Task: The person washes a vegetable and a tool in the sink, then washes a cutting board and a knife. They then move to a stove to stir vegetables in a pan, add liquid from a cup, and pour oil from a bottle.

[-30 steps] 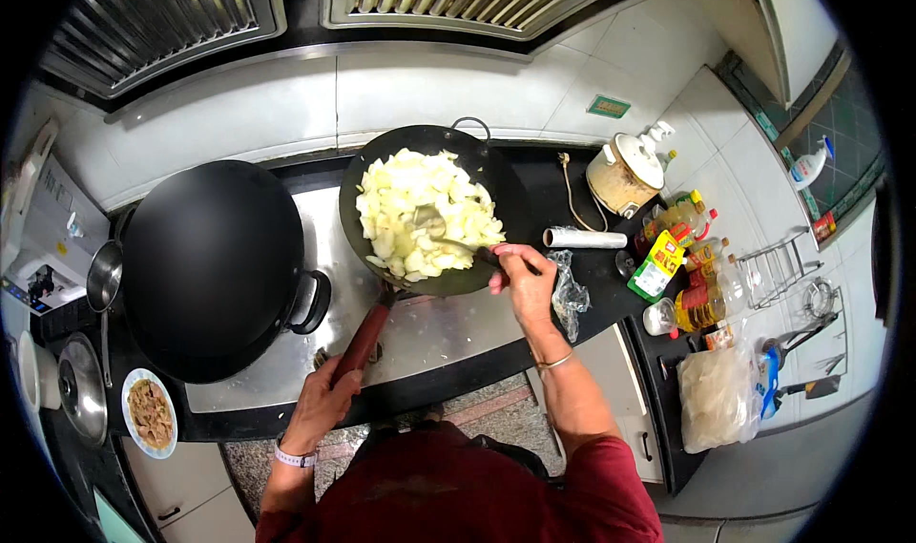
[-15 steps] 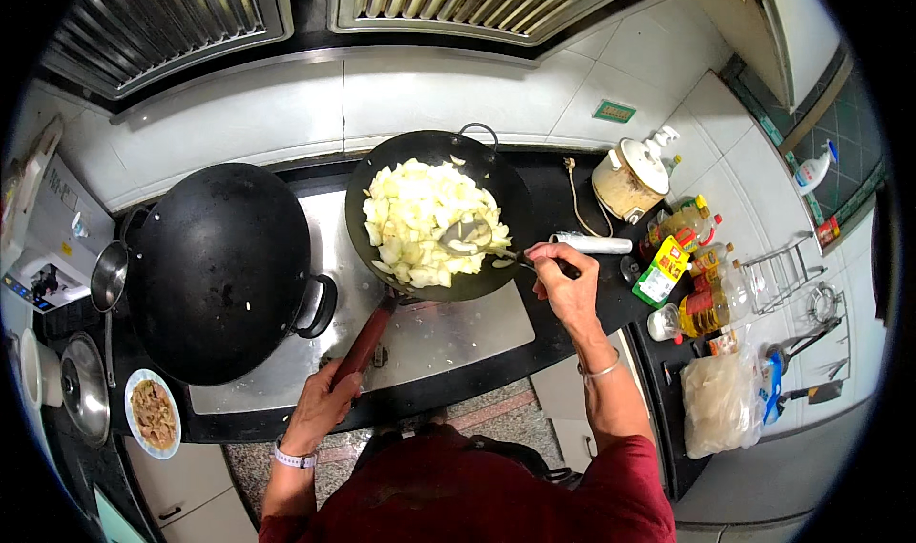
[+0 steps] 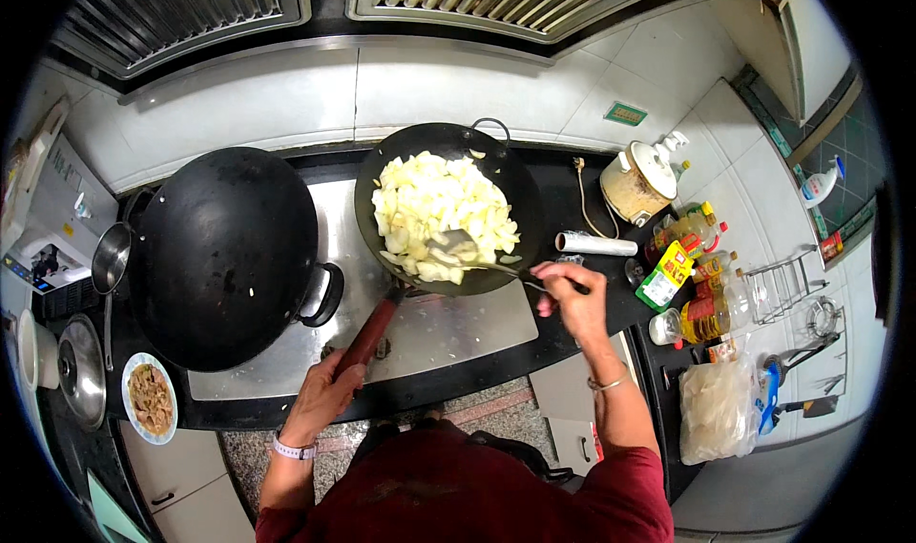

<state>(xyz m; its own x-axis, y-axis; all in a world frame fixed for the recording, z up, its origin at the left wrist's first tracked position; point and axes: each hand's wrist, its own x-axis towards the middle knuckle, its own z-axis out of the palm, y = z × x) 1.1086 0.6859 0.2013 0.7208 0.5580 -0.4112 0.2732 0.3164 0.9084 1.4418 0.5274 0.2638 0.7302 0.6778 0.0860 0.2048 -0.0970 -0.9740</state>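
A dark wok [image 3: 520,185] stands on the right side of the steel stove top [image 3: 458,330], its red-brown handle [image 3: 370,337] slanting toward me. My left hand [image 3: 326,395] is wrapped round that handle. Pale, chopped vegetable pieces [image 3: 444,199] fill the middle of the wok. My right hand [image 3: 572,295] grips the dark handle of a metal spatula [image 3: 506,270] at the wok's right rim. The spatula's blade lies low among the pieces at the near side, partly covered by them.
A second, large black wok [image 3: 224,257] stands on the left. Beside it are a ladle [image 3: 113,257], a pot lid [image 3: 84,371] and a plate of cooked meat [image 3: 151,398]. To the right are a cream electric pot [image 3: 637,182], a foil roll [image 3: 596,244], several oil bottles [image 3: 706,319] and a plastic bag [image 3: 716,409].
The spatula blade has shifted a little left and toward me within the pieces, and my right hand has turned with it. The whole view has shifted slightly. My left hand keeps its grip.
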